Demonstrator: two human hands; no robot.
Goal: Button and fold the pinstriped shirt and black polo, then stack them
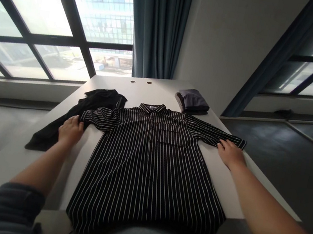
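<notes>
A black shirt with thin white stripes lies spread flat on the white table, collar at the far side. My left hand rests at the end of its left sleeve, fingers curled on the cuff edge. My right hand lies on the end of the right sleeve with the fingers pressed down on the fabric. The shirt's hem hangs over the near table edge.
A plain black garment lies crumpled to the left of the shirt. A folded grey garment sits at the far right of the table. Windows and blue curtains stand behind; dark floor is to the right.
</notes>
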